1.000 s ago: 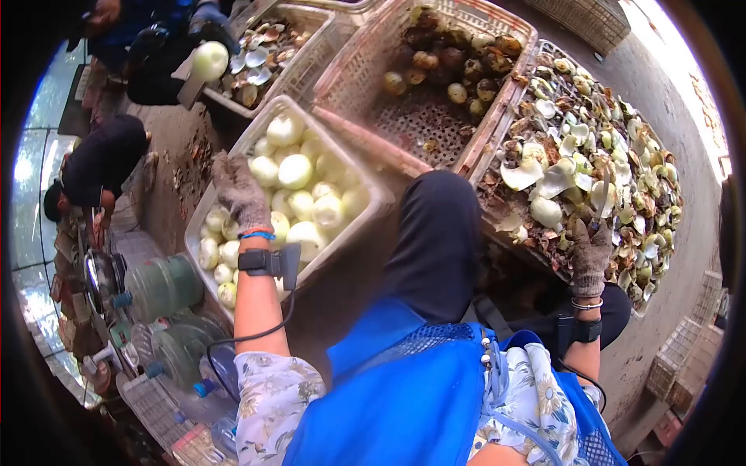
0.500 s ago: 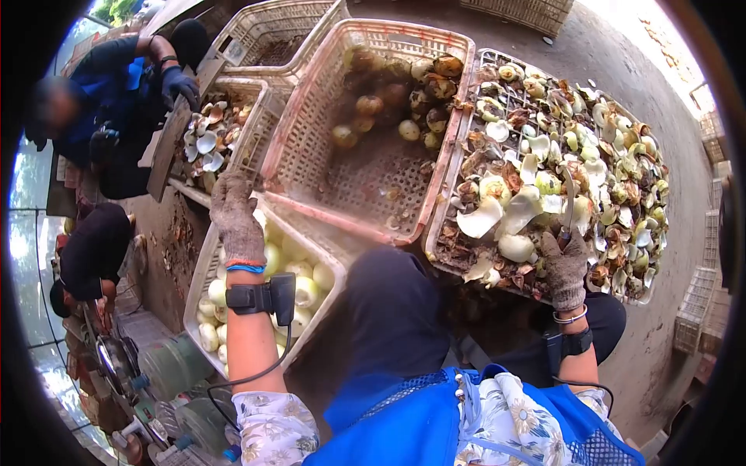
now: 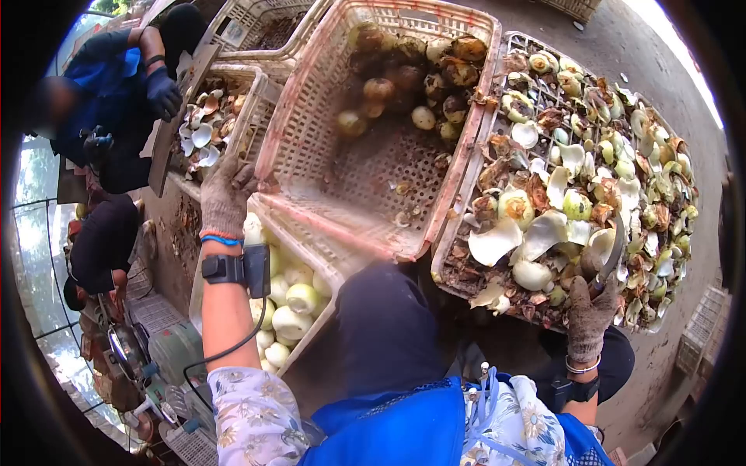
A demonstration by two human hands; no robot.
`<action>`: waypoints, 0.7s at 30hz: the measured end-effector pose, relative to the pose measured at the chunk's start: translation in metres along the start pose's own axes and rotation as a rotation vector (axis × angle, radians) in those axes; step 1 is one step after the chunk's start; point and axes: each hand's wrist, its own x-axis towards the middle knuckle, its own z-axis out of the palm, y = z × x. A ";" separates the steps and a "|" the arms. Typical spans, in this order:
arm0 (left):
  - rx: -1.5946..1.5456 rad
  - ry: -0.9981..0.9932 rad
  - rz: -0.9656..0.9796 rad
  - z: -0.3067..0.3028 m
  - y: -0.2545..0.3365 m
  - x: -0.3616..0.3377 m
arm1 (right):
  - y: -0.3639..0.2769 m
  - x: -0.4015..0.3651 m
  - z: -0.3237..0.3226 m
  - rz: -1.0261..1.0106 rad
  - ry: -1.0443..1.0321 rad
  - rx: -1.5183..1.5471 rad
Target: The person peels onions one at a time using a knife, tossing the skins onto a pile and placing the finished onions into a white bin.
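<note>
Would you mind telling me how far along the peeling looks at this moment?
Done: many peeled white bulbs lie piled below the left hand, and peelings are heaped on the right. In hand: the right hand grips a knife over those peelings, while the left hand is at the corner of the pink basket. Left: a small heap of brown unpeeled bulbs at the basket's far end.

Grey concrete floor (image 3: 614,46) carries a pink plastic lattice crate (image 3: 334,101); just beside it, a pale flat grid crate heaped with peelings (image 3: 522,40); a white plastic crate of peeled bulbs (image 3: 326,260).
</note>
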 end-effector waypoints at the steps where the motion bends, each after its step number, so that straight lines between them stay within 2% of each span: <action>1: 0.034 0.154 0.018 0.014 0.003 -0.008 | 0.001 -0.001 0.000 0.019 -0.019 -0.020; 3: 0.056 0.226 -0.004 0.049 0.000 -0.007 | 0.004 0.001 0.002 -0.026 -0.008 0.007; 5: 0.012 0.248 -0.091 0.087 -0.011 0.006 | 0.005 0.005 0.004 0.052 -0.011 0.157; 7: -0.013 0.063 -0.161 0.099 -0.034 0.034 | 0.004 0.006 0.003 0.020 -0.001 0.082; 9: 0.022 0.041 -0.174 0.127 -0.057 0.058 | 0.003 0.008 0.005 0.061 0.024 0.173; 11: 0.268 0.068 -0.195 0.145 -0.082 0.090 | 0.005 0.009 0.003 0.064 0.044 0.141; 13: 0.849 0.128 0.066 0.159 -0.120 0.130 | 0.015 0.011 0.000 0.118 0.026 0.143; 15: 1.409 0.063 0.315 0.171 -0.136 0.154 | 0.005 0.015 0.003 0.135 0.044 0.109; 16: 1.560 0.016 0.385 0.178 -0.143 0.162 | 0.002 0.015 0.006 0.120 0.084 0.192; 17: 1.698 0.006 0.148 0.208 -0.133 0.159 | 0.001 0.015 0.008 0.106 0.122 0.272; 20: 1.780 -0.062 0.240 0.215 -0.166 0.196 | 0.001 0.017 0.005 0.111 0.121 0.261; 21: 1.910 -0.077 0.351 0.218 -0.176 0.205 | 0.003 0.018 0.005 0.127 0.111 0.262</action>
